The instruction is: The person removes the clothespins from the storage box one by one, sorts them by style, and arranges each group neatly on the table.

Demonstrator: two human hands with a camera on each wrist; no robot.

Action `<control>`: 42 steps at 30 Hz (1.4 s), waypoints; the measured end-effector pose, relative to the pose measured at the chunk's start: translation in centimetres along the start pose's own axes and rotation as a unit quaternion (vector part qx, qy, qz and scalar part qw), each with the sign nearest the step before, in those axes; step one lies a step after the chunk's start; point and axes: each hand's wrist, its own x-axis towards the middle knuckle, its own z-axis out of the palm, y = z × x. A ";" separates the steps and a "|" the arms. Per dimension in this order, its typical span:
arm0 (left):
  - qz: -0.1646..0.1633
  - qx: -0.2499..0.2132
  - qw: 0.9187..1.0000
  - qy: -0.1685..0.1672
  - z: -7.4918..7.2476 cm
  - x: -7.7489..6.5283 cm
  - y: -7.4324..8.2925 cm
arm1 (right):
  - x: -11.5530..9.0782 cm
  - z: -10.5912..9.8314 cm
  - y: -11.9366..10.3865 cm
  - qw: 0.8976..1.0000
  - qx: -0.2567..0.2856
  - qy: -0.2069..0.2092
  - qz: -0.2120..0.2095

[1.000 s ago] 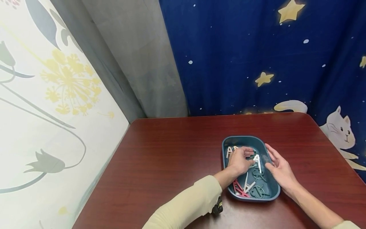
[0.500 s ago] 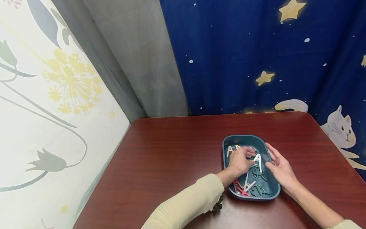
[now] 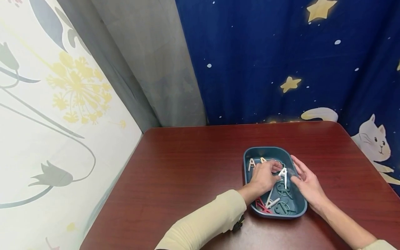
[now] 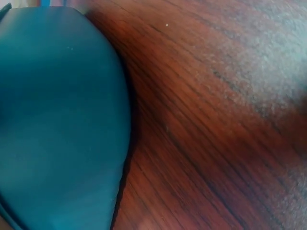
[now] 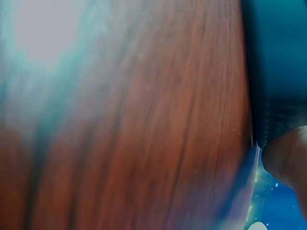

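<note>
A dark teal plastic tray (image 3: 265,150) sits on the table, holding clothespins and green ring-shaped pieces. My left hand (image 3: 263,175) reaches inside it with loosely extended fingers, its thumb close beside a white clothespin (image 3: 283,172). Beige clothespins (image 3: 251,163) lie at the far left end. Nearer me are red clothespins (image 3: 262,205), a pale clothespin (image 3: 272,202) and green ring-shaped pieces (image 3: 283,208). My right hand (image 3: 309,187) grips the right wall, thumb at the rim and fingers outside. In the right wrist view, a fingertip (image 5: 287,155) meets the tray's outside wall (image 5: 280,48).
The reddish-brown wooden table (image 3: 187,166) extends left of and behind the tray. A grey curtain (image 3: 156,69) and a blue star-patterned curtain (image 3: 243,69) hang at its back edge. A white flowered wall panel (image 3: 37,121) borders the left side.
My left hand has shifted slightly right inside the tray, and more of a beige clothespin shows behind it. The white clothespin sits slightly further right. My right hand keeps its hold.
</note>
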 end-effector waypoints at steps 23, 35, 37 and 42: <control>-0.009 0.002 1.000 0.023 0.2 0.1 0.1 | 0.0 0.1 0.0 1.000 0.020 0.001 0.009; 0.001 -0.045 0.998 0.048 0.0 -0.2 0.4 | 0.0 0.0 0.0 1.000 -0.013 0.004 0.011; 0.005 -0.046 0.998 0.053 -0.1 -0.3 0.4 | 0.0 0.0 0.0 1.000 -0.016 0.003 0.012; 0.004 -0.036 0.997 0.068 -0.2 -0.4 0.4 | 0.1 -0.1 -0.1 0.999 -0.041 0.004 0.019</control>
